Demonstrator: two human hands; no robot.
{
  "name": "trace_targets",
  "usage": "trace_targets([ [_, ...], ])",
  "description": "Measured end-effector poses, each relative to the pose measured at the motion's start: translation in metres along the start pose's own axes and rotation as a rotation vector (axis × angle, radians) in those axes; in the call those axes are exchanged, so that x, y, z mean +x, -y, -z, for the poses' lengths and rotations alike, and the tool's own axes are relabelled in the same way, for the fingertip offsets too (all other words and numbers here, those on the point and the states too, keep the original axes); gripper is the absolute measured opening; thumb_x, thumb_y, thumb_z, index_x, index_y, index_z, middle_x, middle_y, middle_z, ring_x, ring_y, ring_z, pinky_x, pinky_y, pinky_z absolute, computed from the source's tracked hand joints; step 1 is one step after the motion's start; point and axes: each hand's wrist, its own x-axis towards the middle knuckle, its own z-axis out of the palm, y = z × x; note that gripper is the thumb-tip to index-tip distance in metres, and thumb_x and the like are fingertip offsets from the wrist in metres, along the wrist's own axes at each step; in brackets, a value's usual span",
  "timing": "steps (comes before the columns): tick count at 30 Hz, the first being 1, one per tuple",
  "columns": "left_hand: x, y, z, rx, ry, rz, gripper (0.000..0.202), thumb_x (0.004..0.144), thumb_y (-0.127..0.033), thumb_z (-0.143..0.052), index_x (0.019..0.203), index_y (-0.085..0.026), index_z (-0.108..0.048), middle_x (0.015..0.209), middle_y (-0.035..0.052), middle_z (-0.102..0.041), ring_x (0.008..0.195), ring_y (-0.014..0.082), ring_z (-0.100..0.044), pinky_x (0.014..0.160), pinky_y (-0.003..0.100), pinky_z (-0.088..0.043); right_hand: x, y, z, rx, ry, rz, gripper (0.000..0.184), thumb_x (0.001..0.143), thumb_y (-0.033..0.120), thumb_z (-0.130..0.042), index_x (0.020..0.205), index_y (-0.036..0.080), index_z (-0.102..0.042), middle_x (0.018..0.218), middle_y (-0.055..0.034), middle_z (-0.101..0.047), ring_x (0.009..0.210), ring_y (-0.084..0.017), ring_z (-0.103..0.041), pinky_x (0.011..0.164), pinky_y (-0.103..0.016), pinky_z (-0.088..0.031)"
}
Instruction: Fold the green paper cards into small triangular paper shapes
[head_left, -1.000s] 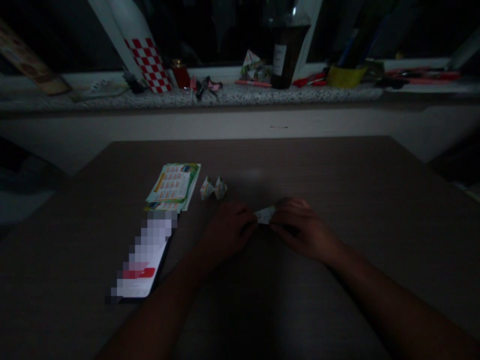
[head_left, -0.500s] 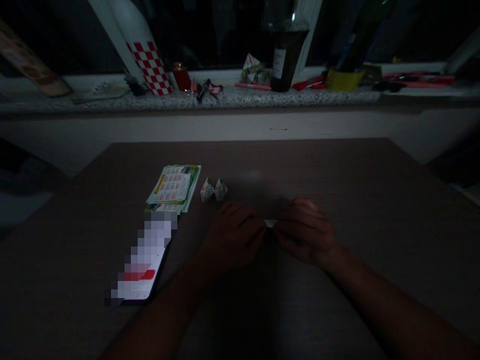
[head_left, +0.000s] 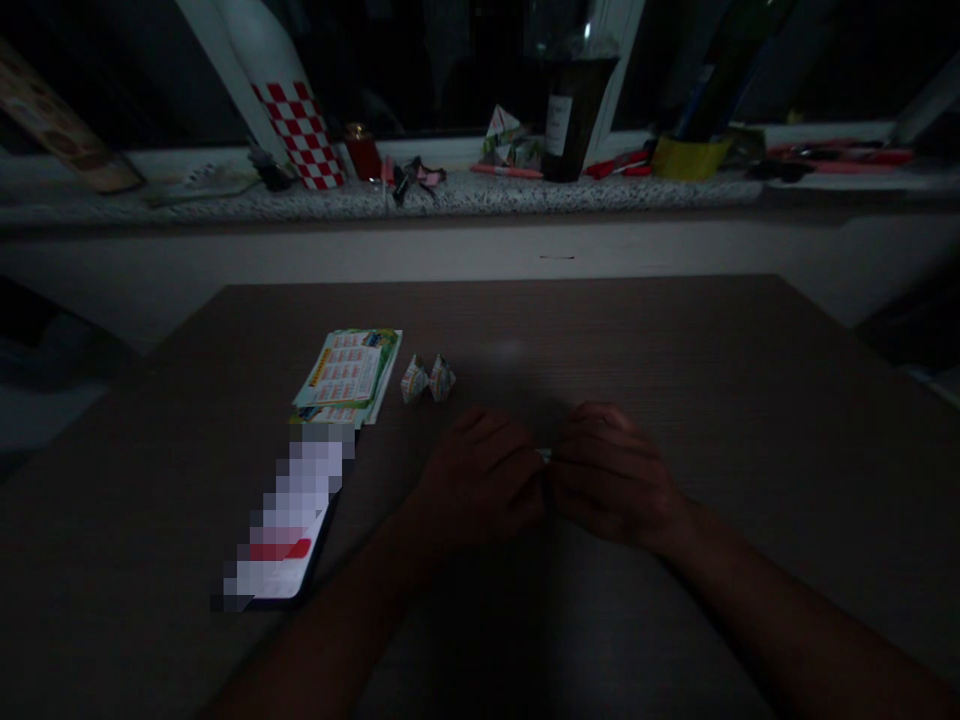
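Observation:
My left hand (head_left: pixel 484 475) and my right hand (head_left: pixel 615 475) meet over the dark wooden table, fingers closed in a pinch. Between them shows a sliver of a small piece of paper (head_left: pixel 544 456), held from both sides; most of it is hidden by the fingers. Just beyond my left hand stand two small folded paper pieces (head_left: pixel 427 380), pointed at the top and printed in colour. To their left lies a stack of printed paper cards (head_left: pixel 345 370), loosely piled.
A phone (head_left: pixel 281 575) with a lit, partly pixelated screen lies left of my left forearm. Along the granite windowsill (head_left: pixel 465 200) stand a red-and-white checked bottle (head_left: pixel 304 130), a dark cup with a label (head_left: pixel 570 125), a yellow-based container (head_left: pixel 690 158) and assorted small things.
My hands have come closer together, the left one shifting right. Less of the paper shows between them. The cards, folded pieces and phone stay put.

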Motion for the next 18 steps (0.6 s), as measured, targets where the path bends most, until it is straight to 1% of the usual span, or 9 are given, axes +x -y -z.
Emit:
trace_targets([
  [2, 0.0, 0.0, 0.0, -0.007, -0.017, -0.022, 0.014, 0.085, -0.021, -0.052, 0.073, -0.018, -0.06, 0.074, 0.0024, -0.063, 0.072, 0.0164, -0.053, 0.07, 0.033, -0.04, 0.001, 0.001, 0.0, 0.022, -0.018, 0.017, 0.013, 0.08, 0.016, -0.065, 0.086, 0.027, -0.062, 0.076, 0.0012, -0.07, 0.073, -0.018, -0.066, 0.086, -0.042, -0.05],
  [4, 0.001, -0.001, 0.002, -0.009, -0.009, -0.023, 0.016, 0.086, -0.02, -0.052, 0.073, -0.018, -0.06, 0.072, 0.0018, -0.062, 0.071, 0.0157, -0.052, 0.069, 0.033, -0.04, 0.001, 0.002, 0.0, 0.037, -0.035, 0.022, 0.015, 0.08, 0.016, -0.066, 0.087, 0.028, -0.06, 0.076, 0.0018, -0.07, 0.073, -0.018, -0.066, 0.084, -0.04, -0.051],
  [7, 0.001, -0.003, 0.004, -0.016, 0.003, -0.011, 0.016, 0.086, -0.019, -0.052, 0.073, -0.018, -0.06, 0.072, 0.0012, -0.063, 0.071, 0.0149, -0.052, 0.069, 0.033, -0.039, 0.001, 0.003, -0.001, 0.035, -0.026, 0.012, 0.015, 0.08, 0.017, -0.066, 0.086, 0.029, -0.058, 0.075, 0.003, -0.069, 0.072, -0.017, -0.066, 0.084, -0.039, -0.052],
  [10, 0.0, -0.001, 0.005, -0.035, -0.04, -0.034, 0.012, 0.083, -0.02, -0.055, 0.072, -0.018, -0.059, 0.071, 0.0004, -0.062, 0.069, 0.0146, -0.051, 0.068, 0.033, -0.039, 0.003, 0.004, -0.001, 0.051, -0.091, 0.04, 0.015, 0.077, 0.016, -0.068, 0.082, 0.027, -0.058, 0.071, 0.0026, -0.068, 0.069, -0.017, -0.066, 0.08, -0.039, -0.052],
  [13, -0.001, 0.002, 0.004, -0.049, -0.069, -0.029, 0.007, 0.079, -0.016, -0.057, 0.072, -0.017, -0.058, 0.072, 0.0004, -0.062, 0.069, 0.0144, -0.051, 0.068, 0.033, -0.039, 0.004, 0.005, -0.001, 0.055, -0.154, 0.04, 0.013, 0.075, 0.013, -0.068, 0.079, 0.023, -0.06, 0.069, 0.0019, -0.068, 0.067, -0.016, -0.065, 0.076, -0.039, -0.053],
  [18, -0.003, 0.008, 0.005, -0.07, -0.096, -0.021, 0.005, 0.074, -0.012, -0.059, 0.073, -0.016, -0.057, 0.073, 0.0007, -0.061, 0.07, 0.0147, -0.051, 0.068, 0.032, -0.04, 0.005, 0.006, 0.004, 0.056, -0.177, 0.028, 0.013, 0.073, 0.013, -0.069, 0.08, 0.022, -0.064, 0.069, 0.001, -0.069, 0.065, -0.016, -0.065, 0.077, -0.039, -0.054],
])
